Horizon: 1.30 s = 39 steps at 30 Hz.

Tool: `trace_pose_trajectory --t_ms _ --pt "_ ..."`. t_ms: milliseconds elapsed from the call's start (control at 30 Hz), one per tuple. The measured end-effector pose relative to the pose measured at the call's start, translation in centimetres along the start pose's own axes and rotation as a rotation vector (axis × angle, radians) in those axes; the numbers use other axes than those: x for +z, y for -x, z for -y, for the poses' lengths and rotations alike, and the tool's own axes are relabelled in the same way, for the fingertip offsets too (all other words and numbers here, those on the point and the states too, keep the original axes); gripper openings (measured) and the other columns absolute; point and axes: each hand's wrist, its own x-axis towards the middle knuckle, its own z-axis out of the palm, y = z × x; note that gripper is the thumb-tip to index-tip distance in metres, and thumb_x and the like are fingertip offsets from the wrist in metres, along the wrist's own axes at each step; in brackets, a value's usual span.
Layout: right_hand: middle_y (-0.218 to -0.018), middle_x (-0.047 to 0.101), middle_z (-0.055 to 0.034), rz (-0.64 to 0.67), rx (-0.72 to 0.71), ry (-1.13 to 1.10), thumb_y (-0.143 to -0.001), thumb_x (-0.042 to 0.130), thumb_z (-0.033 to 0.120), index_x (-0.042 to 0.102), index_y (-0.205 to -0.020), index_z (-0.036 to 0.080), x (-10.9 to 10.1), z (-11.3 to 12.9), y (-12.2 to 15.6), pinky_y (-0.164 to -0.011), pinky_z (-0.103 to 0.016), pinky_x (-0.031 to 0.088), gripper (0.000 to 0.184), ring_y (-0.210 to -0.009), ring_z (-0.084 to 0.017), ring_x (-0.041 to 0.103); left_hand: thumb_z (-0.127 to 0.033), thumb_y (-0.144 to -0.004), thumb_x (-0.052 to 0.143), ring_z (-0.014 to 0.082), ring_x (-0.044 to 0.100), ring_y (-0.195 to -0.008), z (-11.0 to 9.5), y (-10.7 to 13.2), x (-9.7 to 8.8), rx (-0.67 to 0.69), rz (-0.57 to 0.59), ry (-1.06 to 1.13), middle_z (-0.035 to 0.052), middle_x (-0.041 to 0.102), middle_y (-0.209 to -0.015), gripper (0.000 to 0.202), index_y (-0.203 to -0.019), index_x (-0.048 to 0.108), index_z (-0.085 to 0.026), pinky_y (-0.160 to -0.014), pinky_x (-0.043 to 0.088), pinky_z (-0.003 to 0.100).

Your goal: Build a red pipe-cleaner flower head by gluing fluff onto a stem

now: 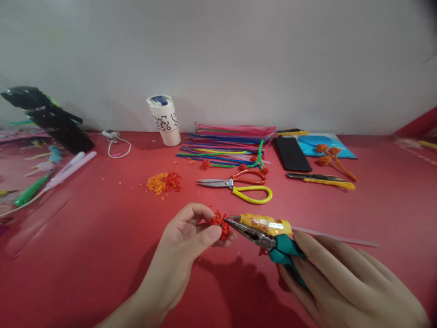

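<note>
My left hand (186, 246) pinches a small red tufted cluster (220, 223) between thumb and fingers. My right hand (344, 273) is wrapped round the teal handles of needle-nose pliers (254, 233). The tips of the pliers meet the cluster's right side; whether they grip a piece of it I cannot tell. Just behind the pliers lies a yellow hot glue gun (261, 223), partly covered, with a clear glue stick (341, 238) trailing to the right. Scissors (235, 184) with one red and one yellow handle rest beyond my hands.
Orange and red clippings (164, 182) are piled at left centre. Along the wall stand a white tumbler (164, 120) and bundled pipe cleaners (232, 141). A black phone (292, 154), a yellow cutter (321, 180) and an orange twisted stem (336, 159) lie to the right. A black bottle (56, 123) leans at left.
</note>
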Motion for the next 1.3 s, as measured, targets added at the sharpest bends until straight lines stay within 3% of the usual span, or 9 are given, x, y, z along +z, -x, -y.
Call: trace_pose_trajectory --t_ms 133,300,467,933,1300 --pt "-0.081 0.071 -0.0095 0.001 0.07 -0.048 -0.087 0.05 0.017 0.074 -0.078 0.018 0.09 -0.02 -0.5 -0.07 -0.041 0.041 0.025 -0.077 -0.029 0.061 -0.017 -0.07 0.075 0.0139 0.068 -0.066 -0.07 0.1 0.03 0.003 -0.011 0.001 0.001 0.07 -0.07 0.017 -0.076 0.058 -0.016 -0.065 0.053 0.023" --pt "-0.091 0.063 -0.0107 -0.085 0.256 -0.197 -0.086 0.052 0.02 0.067 -0.077 0.019 0.32 -0.12 -0.81 -0.067 -0.036 0.045 0.018 -0.075 -0.022 0.059 -0.016 -0.07 0.074 0.0146 0.07 -0.069 -0.11 -0.03 0.03 0.038 -0.043 0.003 -0.0004 0.068 -0.074 0.015 -0.078 0.06 -0.017 -0.068 0.054 0.024" --pt "-0.095 0.06 -0.0071 -0.001 0.371 -0.393 -0.087 0.051 0.021 0.064 -0.079 0.022 0.4 -0.02 -0.78 -0.062 -0.028 0.049 0.015 -0.071 -0.015 0.062 -0.016 -0.072 0.072 0.0146 0.069 -0.069 -0.04 0.01 -0.1 0.047 -0.038 -0.016 0.0003 0.068 -0.075 0.014 -0.08 0.061 -0.017 -0.069 0.055 0.026" --pt "-0.095 0.062 -0.0054 0.127 0.35 -0.536 -0.086 0.052 0.019 0.065 -0.081 0.023 -0.07 0.05 -0.84 -0.063 -0.022 0.053 0.014 -0.074 -0.013 0.065 -0.016 -0.073 0.072 0.0148 0.068 -0.073 0.26 0.15 -0.45 0.049 -0.001 -0.019 -0.0002 0.065 -0.08 0.013 -0.082 0.062 -0.018 -0.071 0.055 0.026" --pt "-0.093 0.064 -0.0039 0.087 0.322 -0.502 -0.086 0.051 0.018 0.066 -0.081 0.024 -0.11 0.2 -0.75 -0.061 -0.023 0.05 0.017 -0.073 -0.013 0.064 -0.014 -0.072 0.073 0.0121 0.066 -0.073 0.13 0.16 -0.33 0.08 -0.004 -0.018 -0.0007 0.066 -0.081 0.013 -0.079 0.064 -0.018 -0.07 0.052 0.022"
